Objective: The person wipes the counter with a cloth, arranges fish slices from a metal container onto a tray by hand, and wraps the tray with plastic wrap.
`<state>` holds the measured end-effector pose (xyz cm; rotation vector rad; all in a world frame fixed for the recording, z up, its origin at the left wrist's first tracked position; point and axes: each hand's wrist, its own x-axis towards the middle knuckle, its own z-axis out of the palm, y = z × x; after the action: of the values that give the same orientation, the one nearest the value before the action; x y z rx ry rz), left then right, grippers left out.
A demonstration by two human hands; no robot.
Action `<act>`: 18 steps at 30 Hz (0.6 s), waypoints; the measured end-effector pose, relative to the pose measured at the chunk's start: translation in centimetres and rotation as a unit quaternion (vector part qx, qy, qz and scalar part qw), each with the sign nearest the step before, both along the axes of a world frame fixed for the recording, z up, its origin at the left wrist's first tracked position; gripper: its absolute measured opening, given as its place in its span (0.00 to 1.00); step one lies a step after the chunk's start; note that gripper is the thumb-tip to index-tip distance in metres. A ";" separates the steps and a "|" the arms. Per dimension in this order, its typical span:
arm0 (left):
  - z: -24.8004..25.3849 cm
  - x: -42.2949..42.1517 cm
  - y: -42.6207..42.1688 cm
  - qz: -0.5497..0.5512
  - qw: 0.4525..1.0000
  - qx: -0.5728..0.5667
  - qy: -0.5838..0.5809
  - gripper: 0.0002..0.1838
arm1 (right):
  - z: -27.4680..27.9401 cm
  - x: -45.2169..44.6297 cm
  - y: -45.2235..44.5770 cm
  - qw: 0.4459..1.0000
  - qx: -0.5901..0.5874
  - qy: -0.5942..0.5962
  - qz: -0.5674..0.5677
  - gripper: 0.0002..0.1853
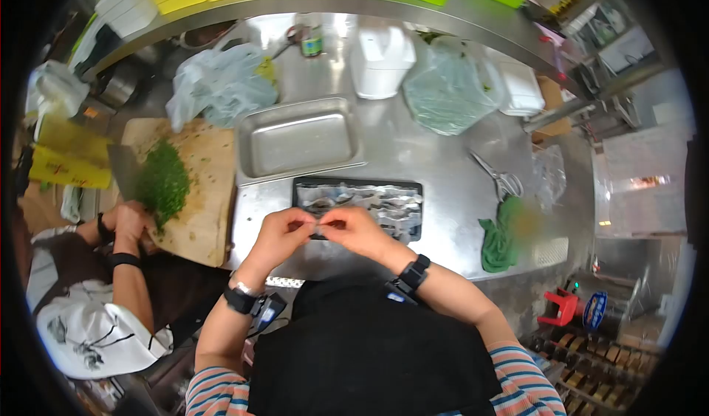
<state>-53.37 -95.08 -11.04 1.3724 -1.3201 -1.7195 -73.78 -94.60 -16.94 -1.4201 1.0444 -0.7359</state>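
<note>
My left hand (286, 233) and my right hand (353, 230) meet fingertip to fingertip over the near left part of a black tray (421, 213). Both are closed in a pinch around a small greyish piece (318, 228), mostly covered by the fingers. Silvery-grey, shiny pieces (384, 203) lie in rows in the tray; their kind is too blurred to tell. Just behind the tray stands a shallow rectangular steel pan (299, 141).
At left, a co-worker's hands (133, 220) are by a cleaver (125, 171) and chopped greens (164, 183) on a wooden board (210, 224). Scissors (498, 176) and a green cloth (498, 240) lie right. Plastic bags (221, 84) and a white container (382, 60) stand behind, under a shelf (325, 5).
</note>
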 end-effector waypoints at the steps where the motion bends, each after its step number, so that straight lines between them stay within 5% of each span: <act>1: -0.2 0.0 0.3 -0.003 0.999 -0.022 -0.026 0.05 | -1.0 -0.3 0.2 0.998 -0.048 0.041 0.009 0.09; 2: -0.2 0.1 0.6 -0.009 0.999 -0.024 -0.032 0.05 | 2.6 -0.3 -0.4 0.995 -0.016 0.085 0.050 0.09; 5: -0.3 0.2 1.7 -0.018 0.999 0.000 -0.037 0.04 | 1.8 0.4 0.4 0.997 0.047 0.006 0.056 0.08; 18: 0.7 -0.4 2.6 -0.018 0.991 -0.044 -0.122 0.03 | 2.0 0.3 0.7 0.991 0.038 0.065 0.107 0.11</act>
<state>-53.74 -92.49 -10.35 1.5531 -1.5423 -1.5334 -73.52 -93.90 -14.94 -1.5013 0.9897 -0.4496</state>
